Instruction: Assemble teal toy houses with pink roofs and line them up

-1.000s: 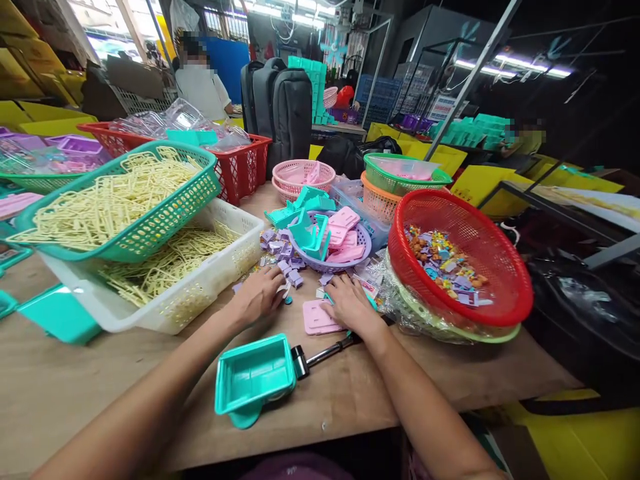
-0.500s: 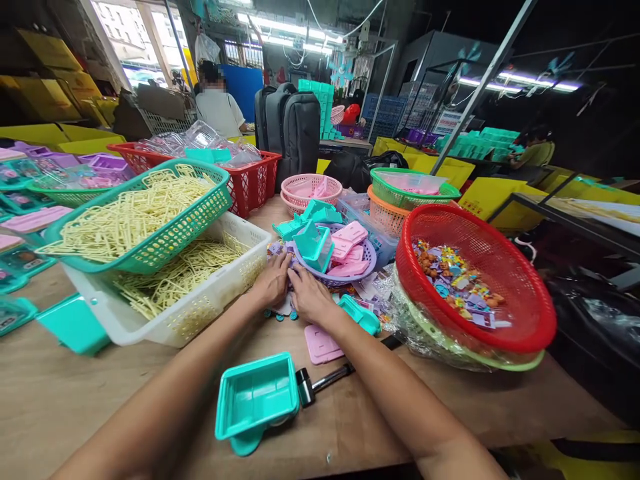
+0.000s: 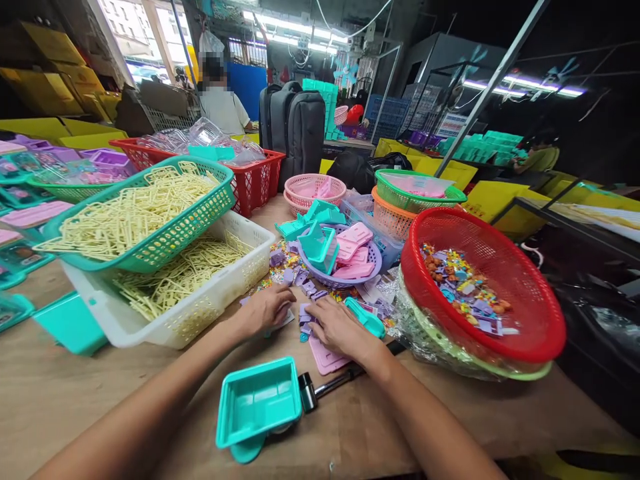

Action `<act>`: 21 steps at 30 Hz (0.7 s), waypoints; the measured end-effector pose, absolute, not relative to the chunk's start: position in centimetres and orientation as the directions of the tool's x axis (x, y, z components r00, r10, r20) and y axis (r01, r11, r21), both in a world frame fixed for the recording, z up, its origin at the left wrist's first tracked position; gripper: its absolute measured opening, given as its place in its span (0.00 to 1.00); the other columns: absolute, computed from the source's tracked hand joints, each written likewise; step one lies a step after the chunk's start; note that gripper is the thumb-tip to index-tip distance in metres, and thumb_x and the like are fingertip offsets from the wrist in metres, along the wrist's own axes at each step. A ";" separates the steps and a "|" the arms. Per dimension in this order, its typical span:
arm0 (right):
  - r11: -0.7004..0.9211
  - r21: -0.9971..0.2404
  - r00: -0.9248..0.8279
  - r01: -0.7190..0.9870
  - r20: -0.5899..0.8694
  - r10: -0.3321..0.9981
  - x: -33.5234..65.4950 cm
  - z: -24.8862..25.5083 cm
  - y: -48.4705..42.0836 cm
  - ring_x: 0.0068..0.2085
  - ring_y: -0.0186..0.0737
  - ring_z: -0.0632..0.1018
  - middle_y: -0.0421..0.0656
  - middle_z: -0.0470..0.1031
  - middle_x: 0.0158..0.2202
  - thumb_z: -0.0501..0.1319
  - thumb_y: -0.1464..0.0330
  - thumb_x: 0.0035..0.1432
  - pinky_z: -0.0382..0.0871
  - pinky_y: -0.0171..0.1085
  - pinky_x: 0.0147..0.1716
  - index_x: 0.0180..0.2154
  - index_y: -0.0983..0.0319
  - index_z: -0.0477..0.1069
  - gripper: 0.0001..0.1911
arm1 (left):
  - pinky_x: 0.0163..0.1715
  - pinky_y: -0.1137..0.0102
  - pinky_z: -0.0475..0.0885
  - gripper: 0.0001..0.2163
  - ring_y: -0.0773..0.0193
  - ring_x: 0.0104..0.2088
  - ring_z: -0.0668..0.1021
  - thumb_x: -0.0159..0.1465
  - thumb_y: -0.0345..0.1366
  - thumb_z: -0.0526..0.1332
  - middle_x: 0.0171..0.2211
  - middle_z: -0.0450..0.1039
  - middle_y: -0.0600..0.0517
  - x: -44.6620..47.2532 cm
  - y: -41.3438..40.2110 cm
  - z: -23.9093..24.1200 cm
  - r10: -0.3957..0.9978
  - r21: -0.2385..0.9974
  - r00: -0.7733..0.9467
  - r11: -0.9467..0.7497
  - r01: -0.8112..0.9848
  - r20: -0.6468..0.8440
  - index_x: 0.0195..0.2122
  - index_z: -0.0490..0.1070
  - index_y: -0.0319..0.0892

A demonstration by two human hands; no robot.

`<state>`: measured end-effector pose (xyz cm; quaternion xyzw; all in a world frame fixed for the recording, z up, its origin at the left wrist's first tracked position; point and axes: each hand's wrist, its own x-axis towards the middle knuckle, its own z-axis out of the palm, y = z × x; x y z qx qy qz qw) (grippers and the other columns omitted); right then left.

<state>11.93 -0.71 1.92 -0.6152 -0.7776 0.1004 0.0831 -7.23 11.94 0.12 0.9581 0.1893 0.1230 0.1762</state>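
My left hand lies palm down on the wooden table, fingers curled over a white scrap and some small lilac pieces. My right hand rests beside it, fingers spread flat over the lilac pieces and a pink plate. A teal part lies just right of that hand. Nearer to me sits a teal tray with a black-headed metal tool against it. More lilac pieces are heaped beyond the hands.
A lilac basket holds pink and teal parts. A tilted red basket of small coloured bits stands right. A white crate and a teal basket hold cream clips at left. Other baskets, backpacks and a seated person are behind.
Both hands have drawn back from the lilac basket toward me, pulling a batch of lilac pieces onto the table in front of the pink plate.
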 end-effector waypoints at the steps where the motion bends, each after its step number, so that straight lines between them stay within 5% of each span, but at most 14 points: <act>1: 0.225 -0.255 -0.231 0.940 0.006 0.973 11.8 2.1 -0.7 0.50 0.45 0.70 0.47 0.73 0.45 0.55 0.65 0.66 0.65 0.42 0.49 0.48 0.60 0.71 0.12 | 0.48 0.60 0.72 0.12 0.56 0.47 0.75 0.66 0.30 0.49 0.46 0.73 0.42 -6.9 12.6 0.1 0.460 0.354 0.867 -0.856 0.376 0.192 0.45 0.71 0.38; 5: 0.203 -0.196 -0.192 0.959 0.073 0.979 10.7 2.5 0.6 0.47 0.46 0.71 0.47 0.74 0.40 0.54 0.66 0.66 0.66 0.42 0.46 0.39 0.61 0.72 0.09 | 0.54 0.52 0.68 0.17 0.47 0.53 0.71 0.65 0.33 0.52 0.55 0.67 0.34 -5.5 14.3 -0.9 0.612 0.232 0.760 -0.789 0.568 0.220 0.54 0.65 0.33; 8: 0.168 -0.174 -0.137 0.970 0.175 0.975 9.8 2.1 2.5 0.51 0.47 0.69 0.49 0.71 0.49 0.53 0.69 0.64 0.67 0.43 0.47 0.48 0.62 0.69 0.13 | 0.50 0.52 0.70 0.16 0.48 0.49 0.74 0.64 0.34 0.54 0.50 0.71 0.35 -5.0 13.9 -1.5 0.554 0.206 0.823 -0.827 0.524 0.129 0.52 0.66 0.34; 11: 0.084 -0.151 -0.064 0.985 0.130 0.989 9.3 1.1 4.0 0.55 0.48 0.67 0.52 0.68 0.55 0.51 0.74 0.62 0.68 0.44 0.48 0.55 0.65 0.64 0.20 | 0.47 0.57 0.71 0.12 0.52 0.44 0.75 0.64 0.32 0.53 0.44 0.74 0.40 -5.0 13.4 -1.3 0.495 0.236 0.861 -0.856 0.461 0.114 0.46 0.70 0.37; 21: -0.115 -0.101 0.121 0.988 0.057 0.991 9.5 0.2 3.3 0.51 0.51 0.70 0.51 0.73 0.47 0.50 0.74 0.63 0.68 0.48 0.46 0.42 0.63 0.72 0.13 | 0.42 0.61 0.71 0.18 0.54 0.41 0.75 0.63 0.26 0.50 0.44 0.71 0.40 -2.1 18.5 -1.6 0.605 0.237 0.795 -0.779 0.580 0.041 0.49 0.74 0.37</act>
